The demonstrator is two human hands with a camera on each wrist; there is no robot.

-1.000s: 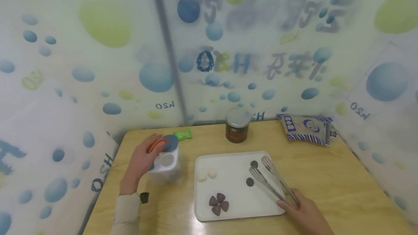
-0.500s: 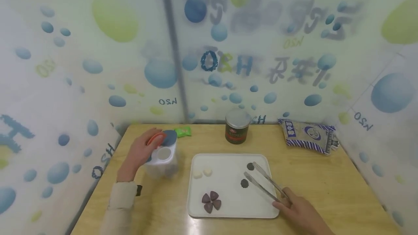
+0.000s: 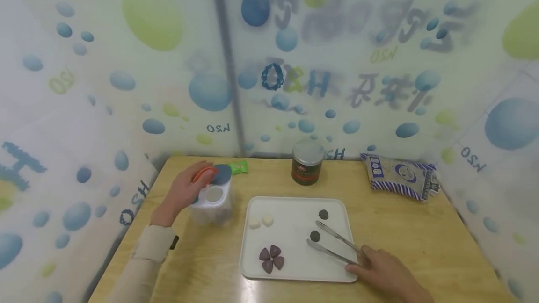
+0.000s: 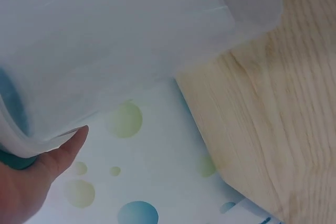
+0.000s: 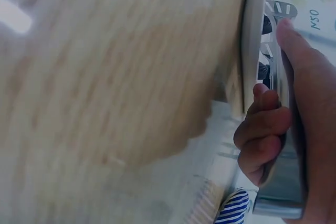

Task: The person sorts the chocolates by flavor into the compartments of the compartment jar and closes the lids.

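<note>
R hand (image 3: 385, 272): clamped on tongs (image 3: 332, 252), fingers wrapped round the handles. Tong arms apart; tips over the R part of the tray (image 3: 307, 270), at either side of the nearer dark piece (image 3: 315, 236). Contact btwn tips & piece: cannot tell. Farther dark piece (image 3: 323, 214) lies just beyond the upper tip.

Risk 1: off-center close. Cause: tips not level w/ ea. other, or piece sitting too near the ends. Likely result: piece squirts out or rolls. Adv.: center it btwn tips before squeezing.
Risk 2: farther piece knocked. Cause: upper arm swinging wide; clearance there looks small.
Risk 3: piece dented, if soft (judgement only; firmness n/a from view). Cause: excess squeeze.

L hand (image 3: 185, 191): curled over the top of the container (image 3: 212, 212), gripping at its red part (image 3: 205, 175). Container stands upright on the surface (image 3: 400, 228), L of tray, apart from it.
Risk 4: container tips or slides. Cause: uneven pull or push at the top, esp. if attn. is on the tongs.

Outward: purple pieces (image 3: 265, 254) grouped at tray's near L; pale pieces (image 3: 267, 220) behind them. Both could be swept if tongs cross low. Tin (image 3: 306, 169) & striped packet (image 3: 397, 174) sit behind the tray, well apart from the tongs; low risk.
</note>
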